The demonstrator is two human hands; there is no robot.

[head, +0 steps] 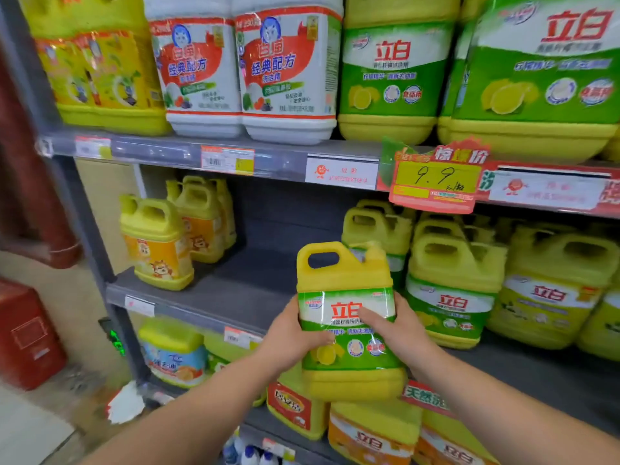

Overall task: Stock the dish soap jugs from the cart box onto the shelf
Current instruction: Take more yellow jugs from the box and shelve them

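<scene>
A yellow dish soap jug (342, 280) with a green and white label is held upright in front of the middle shelf (235, 290). My left hand (292, 337) grips its left side, thumb across the label. My right hand (399, 330) grips its right side, thumb on the label front. The jug hovers in front of the shelf's front edge, level with a bare stretch of shelf. To its right stand matching yellow jugs (453, 283) in rows. The cart box is out of view.
Smaller yellow jugs with orange labels (157, 243) stand at the shelf's left end. A red price sign "9.9" (436, 179) hangs from the upper shelf edge just above the jug. Large jugs fill the top shelf (288, 72). Lower shelves hold more bottles. A red box (27, 333) sits on the floor at left.
</scene>
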